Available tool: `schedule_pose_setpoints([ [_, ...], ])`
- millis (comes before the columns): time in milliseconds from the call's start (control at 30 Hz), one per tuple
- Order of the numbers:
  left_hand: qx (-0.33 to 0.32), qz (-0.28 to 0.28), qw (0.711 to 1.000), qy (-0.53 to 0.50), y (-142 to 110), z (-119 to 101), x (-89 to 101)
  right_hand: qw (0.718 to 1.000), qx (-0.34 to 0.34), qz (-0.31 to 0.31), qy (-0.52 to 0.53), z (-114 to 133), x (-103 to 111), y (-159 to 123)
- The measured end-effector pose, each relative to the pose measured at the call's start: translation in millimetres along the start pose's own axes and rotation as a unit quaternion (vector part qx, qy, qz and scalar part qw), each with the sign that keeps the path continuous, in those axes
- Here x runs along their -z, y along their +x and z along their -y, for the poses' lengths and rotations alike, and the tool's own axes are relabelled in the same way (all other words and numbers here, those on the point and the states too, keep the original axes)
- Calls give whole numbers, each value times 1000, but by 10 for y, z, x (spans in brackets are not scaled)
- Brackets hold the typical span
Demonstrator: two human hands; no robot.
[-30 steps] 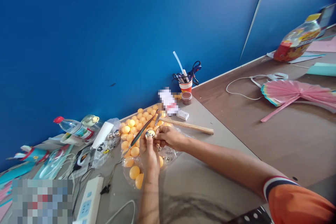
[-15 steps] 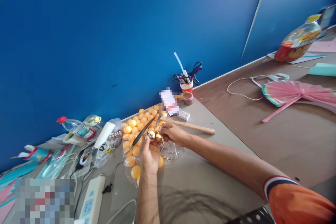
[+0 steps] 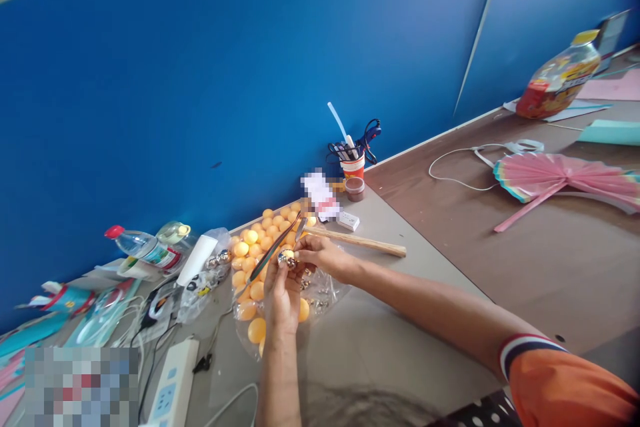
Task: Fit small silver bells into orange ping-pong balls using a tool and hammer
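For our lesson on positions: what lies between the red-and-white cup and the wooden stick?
The head view shows a lidded tub and a small white box there.

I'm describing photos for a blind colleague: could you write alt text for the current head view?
A person's left hand holds a shiny ball, with the right hand close at its side, above many orange balls on a table. A wooden stick lies nearby, and a pink fan lies farther right, before a blue wall.
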State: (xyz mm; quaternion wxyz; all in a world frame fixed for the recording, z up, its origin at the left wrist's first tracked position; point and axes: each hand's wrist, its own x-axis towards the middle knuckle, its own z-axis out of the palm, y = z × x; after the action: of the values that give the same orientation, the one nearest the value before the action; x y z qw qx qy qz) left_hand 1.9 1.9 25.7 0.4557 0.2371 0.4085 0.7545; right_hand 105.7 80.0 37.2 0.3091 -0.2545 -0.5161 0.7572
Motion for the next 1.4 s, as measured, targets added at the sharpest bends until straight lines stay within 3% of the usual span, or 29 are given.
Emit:
schedule_pose_setpoints([
  [200,-38,-3,995,93,-25,58,42,999,-8,-36,-24,9,-37,-18],
  [433,-56,-19,985,165,-56,95,84,999,10,-39,21,-89,-48,4],
  [733,-57,-6,996,68,-49,75,-26,996,-11,5,93,-80,69,86],
  [867,-8,-11,1000,4,-31,8,-4,999,-13,-26,20,-75,97,118],
  [1033,18,-56,997,-44,3,-20,62,998,-1,-54,-35,-75,101,95],
  [1233,5,-61,998,-30,11,-27,39,994,-30,-53,-92,-30,74,38],
  [1400,-3,-79,997,6,12,-22,45,965,13,-44,-258,-38,71,37],
])
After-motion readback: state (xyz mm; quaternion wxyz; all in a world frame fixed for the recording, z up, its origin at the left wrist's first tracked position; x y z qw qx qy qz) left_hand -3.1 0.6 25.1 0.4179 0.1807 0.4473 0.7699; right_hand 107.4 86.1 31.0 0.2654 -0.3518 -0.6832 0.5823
